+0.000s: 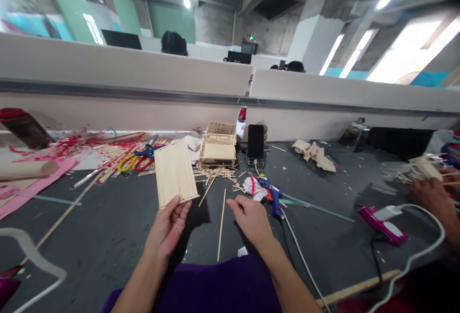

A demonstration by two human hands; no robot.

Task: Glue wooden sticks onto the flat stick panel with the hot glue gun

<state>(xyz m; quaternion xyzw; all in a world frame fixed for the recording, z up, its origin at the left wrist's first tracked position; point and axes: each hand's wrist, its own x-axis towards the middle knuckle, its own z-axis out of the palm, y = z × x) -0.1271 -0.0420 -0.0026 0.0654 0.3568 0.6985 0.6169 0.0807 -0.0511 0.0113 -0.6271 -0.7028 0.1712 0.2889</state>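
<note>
My left hand (166, 229) holds up a flat panel of glued wooden sticks (175, 172), gripping its lower edge with thumb and fingers. My right hand (251, 218) rests over the dark table (108, 236) with its fingers curled loosely; whether anything is in them I cannot make out. A long thin stick (221, 224) lies on the table between my hands. Just right of my right hand lies a blue glue gun (273, 197). Behind the panel stands a small model of wooden sticks (218, 144).
Scissors with yellow and red handles (134, 162) lie in loose sticks at the left. A phone (255, 141) stands upright beside a red-capped bottle (241, 120). A pink glue gun (381, 224) with white cable lies right, near another person's hand (433, 195). Crumpled paper (316, 154) lies behind.
</note>
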